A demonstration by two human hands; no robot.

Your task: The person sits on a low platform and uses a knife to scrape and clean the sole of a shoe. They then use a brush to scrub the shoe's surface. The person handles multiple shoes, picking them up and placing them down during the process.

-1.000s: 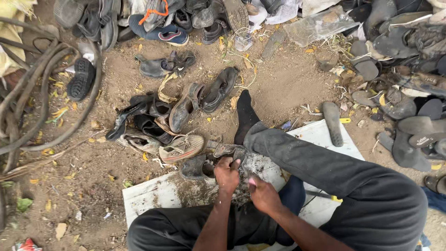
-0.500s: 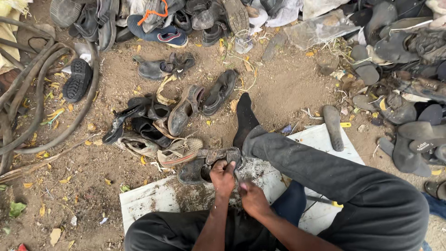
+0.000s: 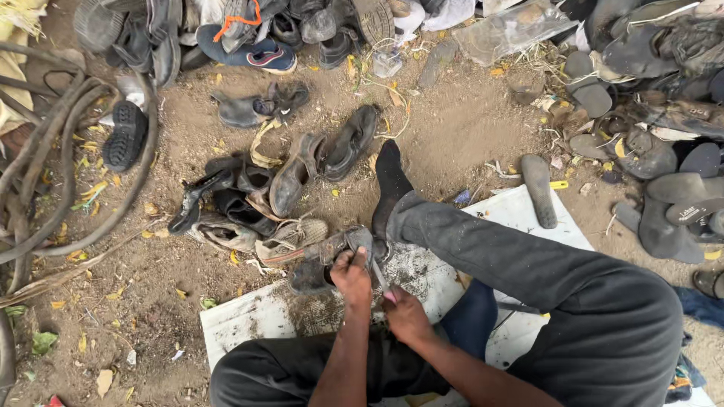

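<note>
I sit on a white board (image 3: 249, 320) on dirt ground. My left hand (image 3: 351, 276) grips a worn dark shoe (image 3: 324, 260) at its upper edge, holding it against the board in front of me. Just to its right, my right hand (image 3: 406, 315) is closed around a thin tool with a pink handle (image 3: 382, 285), its metal end pointing up toward the shoe. My grey-trousered right leg (image 3: 528, 264) stretches out, the black-socked foot (image 3: 392, 181) resting on the dirt.
A cluster of old shoes and sandals (image 3: 249, 203) lies left of the held shoe. More footwear is heaped along the top (image 3: 249, 38) and right (image 3: 664, 151). Dark hoses (image 3: 68, 166) curl at the left. A loose sole (image 3: 538, 188) rests on the board's far corner.
The view has shifted slightly. My hands have stayed on the shoe, the left one regripping its upper edge while the right keeps the tool against it.
</note>
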